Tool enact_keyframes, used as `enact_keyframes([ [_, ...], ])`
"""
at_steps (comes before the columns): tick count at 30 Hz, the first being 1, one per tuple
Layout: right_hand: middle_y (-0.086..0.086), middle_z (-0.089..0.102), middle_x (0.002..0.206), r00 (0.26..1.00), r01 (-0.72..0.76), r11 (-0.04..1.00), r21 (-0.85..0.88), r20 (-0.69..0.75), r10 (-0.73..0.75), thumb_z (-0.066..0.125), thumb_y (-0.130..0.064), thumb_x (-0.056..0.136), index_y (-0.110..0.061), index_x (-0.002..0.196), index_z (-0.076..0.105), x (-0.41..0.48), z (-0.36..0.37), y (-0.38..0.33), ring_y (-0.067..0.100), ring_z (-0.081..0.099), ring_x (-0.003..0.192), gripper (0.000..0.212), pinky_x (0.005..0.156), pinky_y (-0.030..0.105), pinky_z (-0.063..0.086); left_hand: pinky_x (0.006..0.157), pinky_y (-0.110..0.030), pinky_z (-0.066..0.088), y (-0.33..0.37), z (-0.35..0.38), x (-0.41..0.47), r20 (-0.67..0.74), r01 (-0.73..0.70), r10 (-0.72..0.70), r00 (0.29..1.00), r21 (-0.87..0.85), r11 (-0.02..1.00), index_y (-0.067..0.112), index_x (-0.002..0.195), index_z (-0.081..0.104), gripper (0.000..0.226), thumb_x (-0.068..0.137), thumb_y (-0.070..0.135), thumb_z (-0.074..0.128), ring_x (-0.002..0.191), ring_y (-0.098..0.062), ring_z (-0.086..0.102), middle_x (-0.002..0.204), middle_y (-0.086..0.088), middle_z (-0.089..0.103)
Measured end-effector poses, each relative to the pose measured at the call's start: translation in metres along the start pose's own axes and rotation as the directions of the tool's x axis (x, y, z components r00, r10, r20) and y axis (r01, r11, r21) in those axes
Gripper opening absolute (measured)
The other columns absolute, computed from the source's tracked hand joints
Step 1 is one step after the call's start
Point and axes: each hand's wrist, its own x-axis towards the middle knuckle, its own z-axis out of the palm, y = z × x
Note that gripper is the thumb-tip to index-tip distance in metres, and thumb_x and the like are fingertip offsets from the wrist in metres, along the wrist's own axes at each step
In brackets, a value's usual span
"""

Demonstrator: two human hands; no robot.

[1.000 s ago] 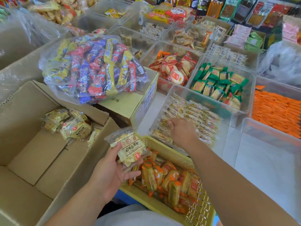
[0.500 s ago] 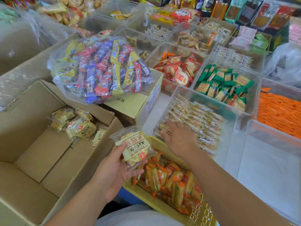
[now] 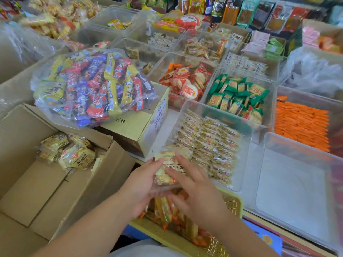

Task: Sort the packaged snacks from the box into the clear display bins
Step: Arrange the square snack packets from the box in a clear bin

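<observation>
Count: 1 left hand (image 3: 143, 184), 1 right hand (image 3: 196, 193), 1 snack packet (image 3: 167, 171) in hand, 1 open cardboard box (image 3: 37, 191), 1 yellow basket (image 3: 234, 203), 1 bulk candy bag (image 3: 96, 86).

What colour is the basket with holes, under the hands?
Yellow. The basket shows best in the head view, near the bottom.

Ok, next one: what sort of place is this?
Probably a snack shop or stall mid-restock: rows of clear display bins hold sorted wrapped snacks, hanging packets line the back, and the left hand holds a snack pack near an open cardboard box of more.
</observation>
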Motion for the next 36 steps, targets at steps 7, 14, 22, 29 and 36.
enact_keyframes([
  [7,-0.012,0.059,0.137,0.932,-0.320,0.937,0.143,-0.129,0.338,0.051,-0.048,0.098,-0.031,0.140,0.057,0.010,-0.020,0.035,0.002,0.061,0.111,0.045,0.092,0.027,0.052,0.070,-0.025,0.045,0.009,0.008,0.040,-0.073,-0.208,0.379,0.923,0.734,0.646,0.047,0.106,0.065,0.048,0.075,0.081,0.051,0.093,-0.005,0.065,0.104,0.022,0.068],
  [14,-0.009,0.060,0.071,0.897,-0.429,0.903,0.019,-0.113,0.428,0.044,-0.042,0.104,-0.024,0.099,0.059,0.069,-0.030,0.075,0.015,0.055,0.061,0.024,0.051,0.033,0.040,0.092,-0.035,0.049,0.014,-0.020,0.097,-0.101,-0.020,0.297,0.950,0.925,0.380,0.019,0.151,0.042,0.081,0.087,0.060,0.071,0.120,-0.024,0.059,0.136,-0.004,0.059],
  [22,0.005,0.058,0.089,0.847,-0.419,0.889,-0.186,0.273,0.456,0.030,-0.043,0.108,-0.020,0.104,0.056,0.113,0.004,0.090,0.029,0.057,0.084,0.035,0.071,0.039,0.050,0.072,-0.026,0.043,0.008,-0.025,0.117,-0.148,-0.006,0.234,0.961,0.832,0.555,0.022,0.146,0.051,0.057,0.096,0.044,0.068,0.088,-0.007,0.057,0.095,0.013,0.052],
  [29,0.014,0.047,0.141,0.782,-0.496,0.858,-0.131,0.362,0.507,0.027,-0.046,0.109,-0.032,0.154,0.035,0.114,0.031,0.082,0.035,0.056,0.120,0.048,0.097,0.043,0.049,0.081,-0.030,0.043,0.008,-0.025,0.120,-0.179,0.011,0.226,0.957,0.806,0.592,0.022,0.141,0.054,0.046,0.099,0.039,0.065,0.099,-0.019,0.061,0.105,0.005,0.058],
  [36,0.011,0.041,0.147,0.752,-0.528,0.834,-0.157,0.369,0.546,0.027,-0.047,0.108,-0.034,0.156,0.029,0.114,0.037,0.084,0.035,0.055,0.123,0.050,0.094,0.043,0.049,0.085,-0.034,0.046,0.003,-0.026,0.122,-0.176,0.001,0.215,0.961,0.775,0.632,0.024,0.141,0.051,0.048,0.098,0.042,0.063,0.102,-0.019,0.062,0.113,0.000,0.061],
])
